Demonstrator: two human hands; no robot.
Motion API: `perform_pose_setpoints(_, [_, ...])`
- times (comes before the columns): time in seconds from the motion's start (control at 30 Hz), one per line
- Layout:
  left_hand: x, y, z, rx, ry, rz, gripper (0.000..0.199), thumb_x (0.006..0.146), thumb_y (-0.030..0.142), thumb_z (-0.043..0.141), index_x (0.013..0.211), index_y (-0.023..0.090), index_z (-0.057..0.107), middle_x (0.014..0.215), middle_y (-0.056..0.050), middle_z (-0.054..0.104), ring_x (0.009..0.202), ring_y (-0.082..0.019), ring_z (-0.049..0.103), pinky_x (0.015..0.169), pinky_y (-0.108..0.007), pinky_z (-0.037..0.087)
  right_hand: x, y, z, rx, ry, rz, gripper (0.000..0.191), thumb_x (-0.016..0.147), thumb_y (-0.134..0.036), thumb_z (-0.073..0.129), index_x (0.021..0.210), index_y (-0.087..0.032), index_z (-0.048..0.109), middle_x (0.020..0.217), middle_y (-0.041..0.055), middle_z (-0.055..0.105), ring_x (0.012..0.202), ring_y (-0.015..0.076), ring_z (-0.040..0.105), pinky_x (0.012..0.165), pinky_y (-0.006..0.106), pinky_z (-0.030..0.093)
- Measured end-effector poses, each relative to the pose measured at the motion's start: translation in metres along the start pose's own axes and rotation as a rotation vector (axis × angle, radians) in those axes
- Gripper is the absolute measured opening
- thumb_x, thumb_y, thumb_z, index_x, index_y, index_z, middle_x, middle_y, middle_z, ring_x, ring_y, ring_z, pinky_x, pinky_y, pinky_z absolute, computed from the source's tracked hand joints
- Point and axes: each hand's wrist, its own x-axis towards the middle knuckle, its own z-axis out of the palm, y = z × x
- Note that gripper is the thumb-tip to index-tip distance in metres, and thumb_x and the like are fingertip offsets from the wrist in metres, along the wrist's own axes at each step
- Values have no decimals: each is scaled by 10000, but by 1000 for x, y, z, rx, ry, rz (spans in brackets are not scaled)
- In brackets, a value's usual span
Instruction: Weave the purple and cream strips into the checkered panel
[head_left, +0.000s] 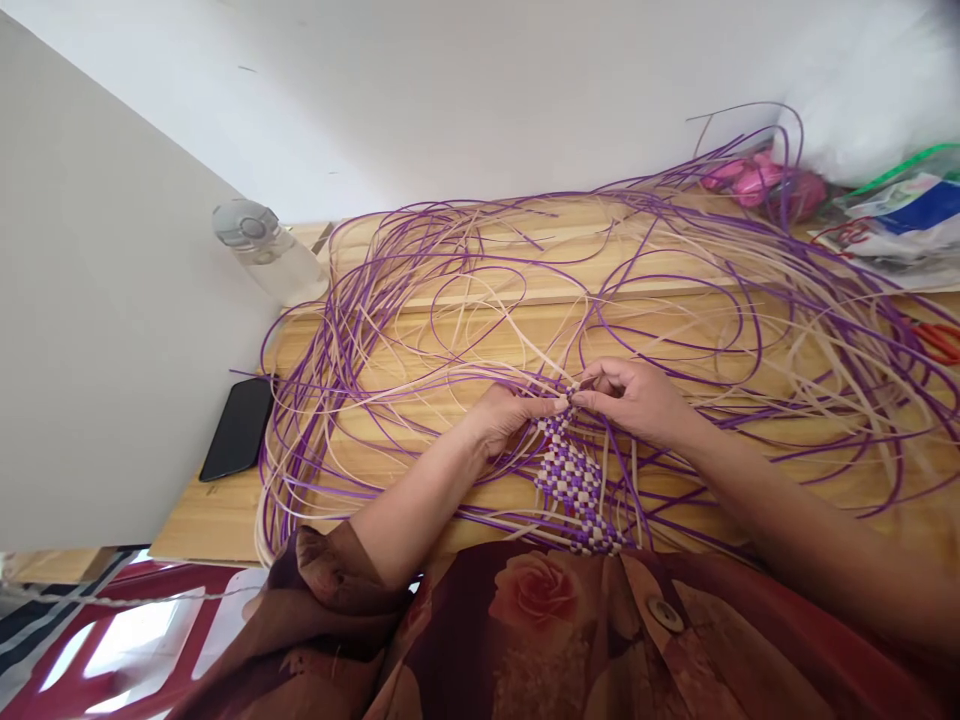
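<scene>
Weave (570, 475) in purple and cream lies on the table (214, 515), near its front edge, just by the shirt (536, 600). The left hand (504, 420) pinches its upper tip between thumb and finger; the right hand (637, 400) closes its fingertips on strands (364, 285) at the same spot, though exactly which ones is too small to tell. The piece looks light, a firm but bendable mesh, unlikely to break. Its loose strands seem thin, springy and rather slick, arching toward the table's left, right and back edges, so they probably tangle easily. The surest hold is likely the dense checks just below the tip, with single strands taken close to where they leave it.
</scene>
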Motion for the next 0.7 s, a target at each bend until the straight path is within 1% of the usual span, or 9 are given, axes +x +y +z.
perform_pose_setpoints(0.07, [3, -7, 4, -15, 36, 69, 383, 458, 218, 904, 780, 112, 725, 785, -69, 722, 707, -173, 639, 760, -325, 505, -1, 1, 0, -18, -4, -21, 358, 808, -525, 649, 884, -175, 636, 582, -34, 530, 524, 103, 443, 507, 232, 301])
perform_pose_setpoints(0.17, [2, -11, 4, -46, 70, 83, 382, 460, 233, 907, 777, 116, 729, 782, -65, 724, 701, -175, 638, 780, -340, 498, -1, 2, 0, -28, -22, -31, 359, 828, -530, 629, 914, -181, 631, 572, -45, 503, 513, 100, 431, 502, 235, 290])
perform_pose_setpoints(0.2, [1, -10, 2, -51, 60, 79, 385, 464, 235, 907, 787, 117, 733, 787, -66, 726, 703, -176, 640, 780, -340, 496, -1, 2, 1, -36, -25, -30, 364, 832, -531, 624, 936, -182, 635, 570, -47, 499, 512, 101, 429, 502, 237, 291])
perform_pose_setpoints(0.3, [-5, -6, -6, -40, -31, 44, 427, 482, 233, 901, 861, 116, 743, 837, -80, 736, 742, -191, 655, 797, -345, 492, 1, 3, 2, -70, -28, -19, 398, 836, -536, 618, 1023, -186, 650, 572, -49, 505, 516, 107, 436, 508, 242, 302])
perform_pose_setpoints(0.37, [-8, -4, -11, -26, -69, 14, 463, 480, 221, 901, 902, 112, 744, 865, -88, 739, 757, -195, 659, 807, -348, 490, 1, 2, 4, -84, -22, -10, 419, 837, -536, 618, 1070, -190, 654, 579, -50, 509, 524, 110, 444, 515, 245, 310])
perform_pose_setpoints(0.47, [-10, -4, -15, -13, -50, 9, 467, 476, 214, 901, 903, 107, 745, 862, -90, 740, 751, -193, 656, 808, -348, 492, 1, 1, 5, -84, -3, -15, 435, 837, -531, 622, 1100, -187, 659, 584, -48, 503, 529, 111, 446, 527, 248, 316])
perform_pose_setpoints(0.57, [-10, -5, -14, -2, -42, 34, 450, 503, 240, 896, 910, 113, 749, 859, -90, 742, 778, -205, 662, 828, -354, 494, -1, -1, 4, -67, 1, -29, 418, 842, -520, 622, 1086, -181, 658, 585, -43, 509, 527, 108, 443, 530, 246, 316])
perform_pose_setpoints(0.63, [-9, -5, -12, 6, -53, 76, 437, 536, 262, 886, 926, 118, 752, 879, -93, 744, 810, -214, 667, 860, -365, 491, -2, -3, 4, -46, 6, -36, 377, 845, -509, 622, 1032, -182, 648, 585, -43, 513, 523, 104, 436, 527, 241, 311])
perform_pose_setpoints(0.7, [-9, -6, -9, 15, -40, 129, 415, 552, 278, 882, 913, 119, 754, 892, -96, 745, 823, -216, 668, 876, -367, 488, -4, -5, 4, -13, 10, -42, 339, 842, -502, 629, 964, -185, 628, 587, -43, 516, 524, 101, 429, 522, 234, 307])
